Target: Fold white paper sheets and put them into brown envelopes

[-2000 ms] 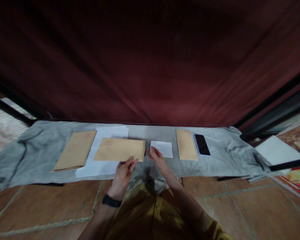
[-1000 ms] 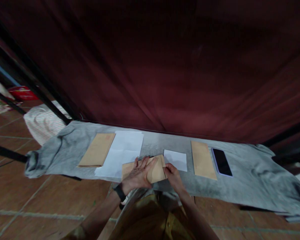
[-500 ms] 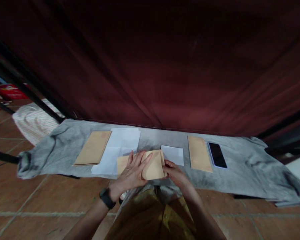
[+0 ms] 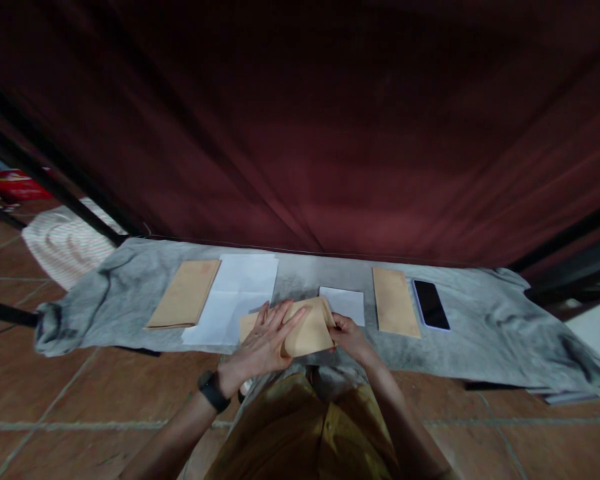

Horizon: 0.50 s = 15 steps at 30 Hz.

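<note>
A brown envelope (image 4: 310,331) lies near the front edge of the grey cloth (image 4: 480,333), its right end lifted. My left hand (image 4: 263,347) lies flat on it with fingers spread, pressing it down. At the envelope's right end my right hand (image 4: 349,337) is closed, pinching the raised flap. A small folded white paper (image 4: 345,303) rests just behind my right hand.
A stack of brown envelopes (image 4: 185,302) and large white sheets (image 4: 240,293) lie at left. Another brown envelope (image 4: 394,310) and a black phone (image 4: 430,303) lie at right. A dark red curtain (image 4: 300,133) hangs behind. Tiled floor (image 4: 80,400) lies in front.
The brown envelope came off the white sheets toward me. My left hand went flat on it, and my right hand took its right end and lifted it.
</note>
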Available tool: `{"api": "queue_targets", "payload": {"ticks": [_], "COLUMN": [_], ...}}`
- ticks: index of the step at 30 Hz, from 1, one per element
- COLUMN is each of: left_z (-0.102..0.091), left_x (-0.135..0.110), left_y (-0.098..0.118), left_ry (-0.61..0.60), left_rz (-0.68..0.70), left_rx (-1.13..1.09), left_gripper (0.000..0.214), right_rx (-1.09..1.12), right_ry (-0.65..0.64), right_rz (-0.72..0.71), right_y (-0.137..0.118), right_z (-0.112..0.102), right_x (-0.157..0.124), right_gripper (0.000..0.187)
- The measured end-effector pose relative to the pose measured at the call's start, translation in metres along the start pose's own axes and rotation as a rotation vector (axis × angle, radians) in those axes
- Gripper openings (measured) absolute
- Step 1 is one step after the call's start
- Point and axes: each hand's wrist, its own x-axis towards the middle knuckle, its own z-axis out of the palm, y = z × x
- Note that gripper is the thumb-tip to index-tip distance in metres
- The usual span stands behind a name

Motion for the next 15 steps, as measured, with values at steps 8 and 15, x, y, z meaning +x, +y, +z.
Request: {"api": "queue_targets", "payload": {"ticks": [8,15], "left_z": [0.002,0.009], "left_x": [0.0,0.003], "left_y": [-0.008,-0.005], "left_ry": [-0.001,0.089], "left_rz": [-0.08,-0.08], "left_rx": [-0.075,-0.079], "left_gripper": [0.116,0.123], "right_rx": [0.017,-0.027], "right_ry": [0.016,0.015], "right_rz": [-0.021,-0.022], "right_y": [-0.021,-0.017], "right_z": [0.009,0.01], "right_x": [-0.003,0.0], "right_gripper": [0.028,0.026]}}
